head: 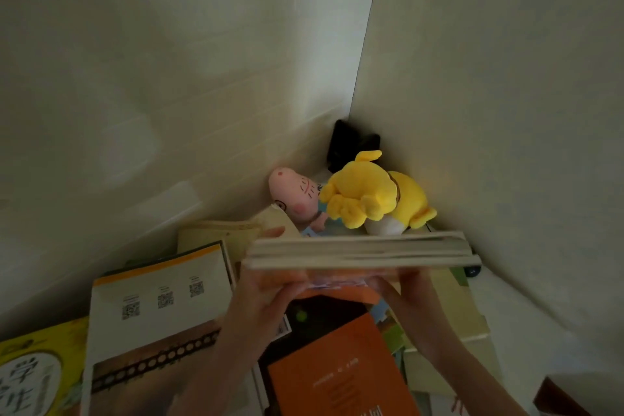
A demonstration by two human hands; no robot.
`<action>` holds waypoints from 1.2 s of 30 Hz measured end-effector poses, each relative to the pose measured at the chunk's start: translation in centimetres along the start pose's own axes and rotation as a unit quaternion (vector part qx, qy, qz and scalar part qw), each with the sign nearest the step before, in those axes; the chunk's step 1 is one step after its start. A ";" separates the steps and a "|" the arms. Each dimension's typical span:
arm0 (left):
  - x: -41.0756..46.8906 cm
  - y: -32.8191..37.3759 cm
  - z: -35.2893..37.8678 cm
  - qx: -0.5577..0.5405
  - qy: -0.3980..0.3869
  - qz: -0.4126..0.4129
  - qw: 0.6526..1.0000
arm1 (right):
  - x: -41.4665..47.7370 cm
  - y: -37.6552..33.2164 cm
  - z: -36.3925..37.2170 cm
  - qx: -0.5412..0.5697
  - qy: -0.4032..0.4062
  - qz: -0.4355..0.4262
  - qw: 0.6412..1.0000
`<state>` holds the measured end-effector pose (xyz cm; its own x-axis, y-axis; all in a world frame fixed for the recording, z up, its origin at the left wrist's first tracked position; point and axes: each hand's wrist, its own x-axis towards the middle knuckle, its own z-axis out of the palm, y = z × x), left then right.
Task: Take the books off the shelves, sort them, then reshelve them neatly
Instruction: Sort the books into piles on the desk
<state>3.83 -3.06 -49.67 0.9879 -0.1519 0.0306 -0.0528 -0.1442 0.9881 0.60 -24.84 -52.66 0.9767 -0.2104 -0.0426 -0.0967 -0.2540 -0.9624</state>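
- Stack [361, 250] mid-frame, held level; left hand [263, 294] grip clamped round its 9 o'clock end, right hand [405, 290] clamped likewise at 4 o'clock.
- Any tilt: top books may slide off.
- Yellow plush [374, 196] near, at 12 o'clock; could get knocked.

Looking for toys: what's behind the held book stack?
A yellow plush and pink plush lie behind the book stack, a black object beyond; the stack hides their lower parts.

Corner at 1 o'clock from the hands is jammed: yellow plush [374, 192], pink plush [292, 194] & black object [351, 142] sit vs. both walls, w/ a held book stack [361, 252] crossing just in front. Surface from 5 to 9 o'clock is covered w/ books, e.g. orange book [337, 368] & QR-code book [158, 307]. Free air is only higher up along the left wall [135, 94], 10–12 o'clock.
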 end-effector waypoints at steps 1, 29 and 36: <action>0.5 0.1 -0.2 -0.007 0.004 -0.011 1.000 | 0.5 -0.2 0.1 0.003 -0.004 -0.004 1.000; 2.5 -0.2 0.9 -0.062 0.052 -0.052 0.995 | 1.9 0.6 2.5 0.103 0.051 -0.006 0.993; 2.4 -0.4 0.8 -0.055 0.050 -0.050 0.996 | 1.9 0.4 2.4 0.109 0.043 -0.006 0.993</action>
<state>6.11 -4.20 -50.10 0.9973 -0.0427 -0.0590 0.0571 -0.0440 0.9974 2.86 -23.03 -53.76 0.9568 -0.2901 -0.0175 -0.0328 -0.0480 -0.9983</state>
